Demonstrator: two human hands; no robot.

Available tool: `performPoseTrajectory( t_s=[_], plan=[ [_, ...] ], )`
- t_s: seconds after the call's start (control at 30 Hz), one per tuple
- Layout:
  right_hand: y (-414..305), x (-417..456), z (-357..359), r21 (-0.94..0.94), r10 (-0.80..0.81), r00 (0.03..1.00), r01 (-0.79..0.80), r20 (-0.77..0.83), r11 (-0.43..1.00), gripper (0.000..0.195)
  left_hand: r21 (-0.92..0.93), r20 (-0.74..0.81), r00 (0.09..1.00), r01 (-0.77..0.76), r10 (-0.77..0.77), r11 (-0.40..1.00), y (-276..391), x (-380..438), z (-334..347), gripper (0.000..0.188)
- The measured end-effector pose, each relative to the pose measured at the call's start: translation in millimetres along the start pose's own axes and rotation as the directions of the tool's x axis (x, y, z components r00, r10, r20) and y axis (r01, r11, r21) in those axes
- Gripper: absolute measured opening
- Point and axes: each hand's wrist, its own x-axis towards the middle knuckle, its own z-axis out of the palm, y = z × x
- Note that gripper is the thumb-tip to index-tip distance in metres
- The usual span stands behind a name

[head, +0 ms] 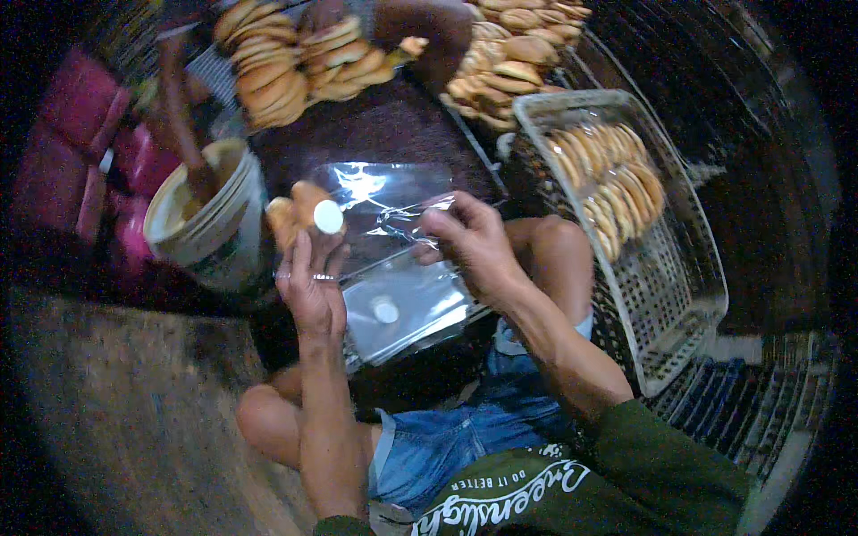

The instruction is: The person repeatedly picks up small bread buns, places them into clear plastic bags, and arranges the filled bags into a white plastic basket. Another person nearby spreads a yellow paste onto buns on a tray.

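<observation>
My left hand is closed around the end of a clear plastic bag holding bread buns. A round white label shows on that end. The transparent, empty-looking part of the bag stretches across to my right hand, whose fingers pinch its crumpled edge. Below the hands lies a stack of flat clear plastic bags, with a round white label on the top one.
A plastic crate at right holds packed rows of buns. More buns are piled at the far side, others farther right. At left, another person's arm reaches into a white bucket.
</observation>
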Motion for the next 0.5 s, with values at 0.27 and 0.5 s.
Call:
performPoseTrajectory(
  t_s=[0.27, 0.5],
  plan=[
    [131.9, 100.4, 54.1, -0.697, -0.375, 0.884, 0.455, 0.278, 0.555, 0.062, 0.353, -0.511, 0.664, -0.417, 0.546, 0.838, 59.3, 27.8, -64.5, 0.033],
    [149.8, 119.8, 56.6, -0.938, -0.456, 0.857, 0.326, 0.239, 0.120, 0.046, 0.122, -0.654, 0.641, -0.435, 0.402, 0.892, 46.1, 38.5, -72.6, 0.054]
  ],
)
